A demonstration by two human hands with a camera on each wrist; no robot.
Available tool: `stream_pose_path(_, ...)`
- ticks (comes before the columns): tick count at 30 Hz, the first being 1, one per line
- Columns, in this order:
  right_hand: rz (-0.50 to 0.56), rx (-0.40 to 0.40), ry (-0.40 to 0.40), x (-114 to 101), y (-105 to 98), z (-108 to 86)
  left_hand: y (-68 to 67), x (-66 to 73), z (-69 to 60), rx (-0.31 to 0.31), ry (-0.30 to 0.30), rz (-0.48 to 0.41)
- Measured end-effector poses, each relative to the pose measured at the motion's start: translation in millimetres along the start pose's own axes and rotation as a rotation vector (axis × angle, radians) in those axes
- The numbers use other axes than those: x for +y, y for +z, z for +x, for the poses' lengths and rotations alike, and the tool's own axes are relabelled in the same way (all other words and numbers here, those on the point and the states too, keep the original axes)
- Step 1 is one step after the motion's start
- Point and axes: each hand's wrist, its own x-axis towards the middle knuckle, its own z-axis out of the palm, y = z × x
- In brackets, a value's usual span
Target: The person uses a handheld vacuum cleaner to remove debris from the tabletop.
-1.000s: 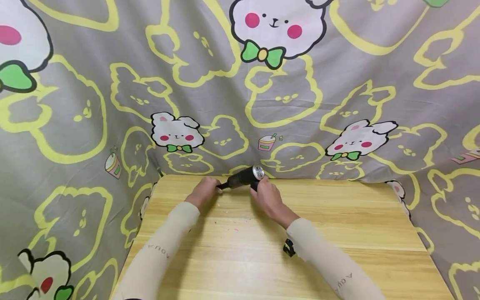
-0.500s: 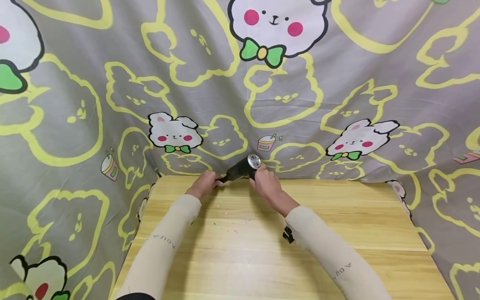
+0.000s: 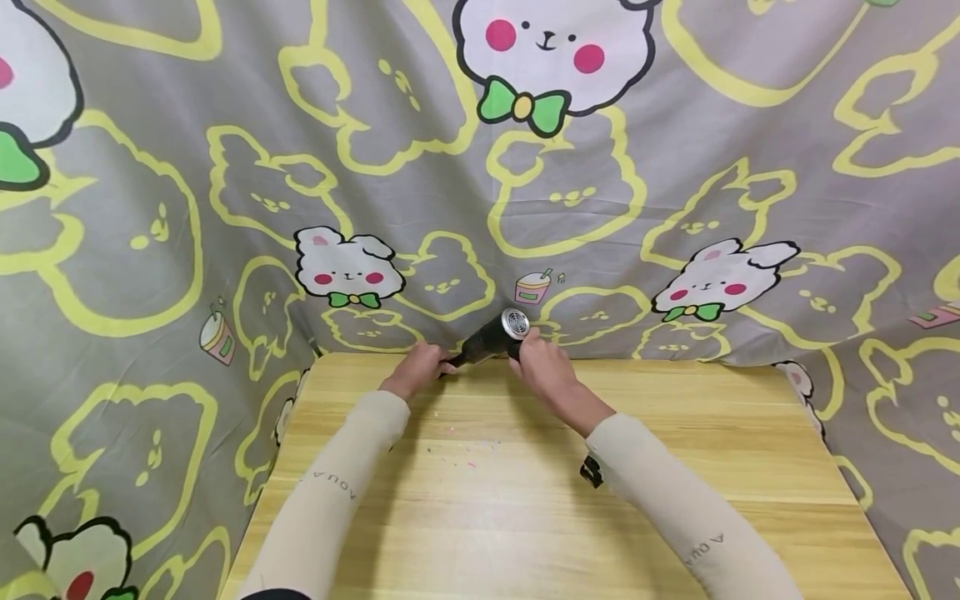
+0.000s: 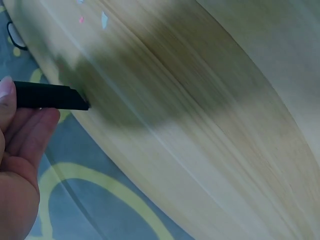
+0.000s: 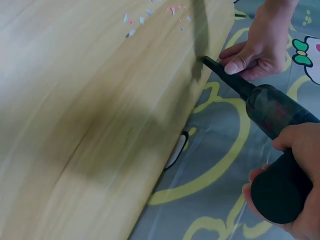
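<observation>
A black handheld vacuum (image 3: 487, 340) with a silver round vent spans the two hands at the table's far edge. My right hand (image 3: 549, 367) grips its handle; in the right wrist view the right fingers (image 5: 305, 170) curl round the black body. My left hand (image 3: 420, 369) pinches the narrow black nozzle (image 4: 50, 96), whose slanted tip is close to the tabletop. In the right wrist view the clear dust chamber (image 5: 275, 107) shows between the hands. Small pink and pale scraps (image 3: 465, 454) lie on the wooden table (image 3: 675, 417).
A grey patterned curtain (image 3: 435, 192) hangs behind the table and at both sides. A small black object (image 3: 591, 472) shows beside the right sleeve. A dark rounded shape (image 3: 274, 594) is at the bottom edge of the head view.
Over the last second the vacuum's vent end has risen and tilted up. In the last half second both hands have shifted slightly right with it.
</observation>
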Motion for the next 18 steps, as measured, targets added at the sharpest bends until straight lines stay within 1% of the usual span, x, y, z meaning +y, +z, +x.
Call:
stream_pose_path(4, -0.022, 0.011, -0.018, 5.7, -3.4, -1.9, 1.3, 6.4, 2.7, 0.003, 0.006, 0.009)
stream_pose_path(11, -0.025, 0.038, -0.024, 12.2, -9.8, -4.5, 2.2, 16.8, 8.2, -0.015, 0.011, -0.018)
stream_pose_path(18, -0.011, 0.081, -0.038, 21.5, -13.8, -10.1, 8.6, 24.1, 14.4, -0.038, 0.032, -0.016)
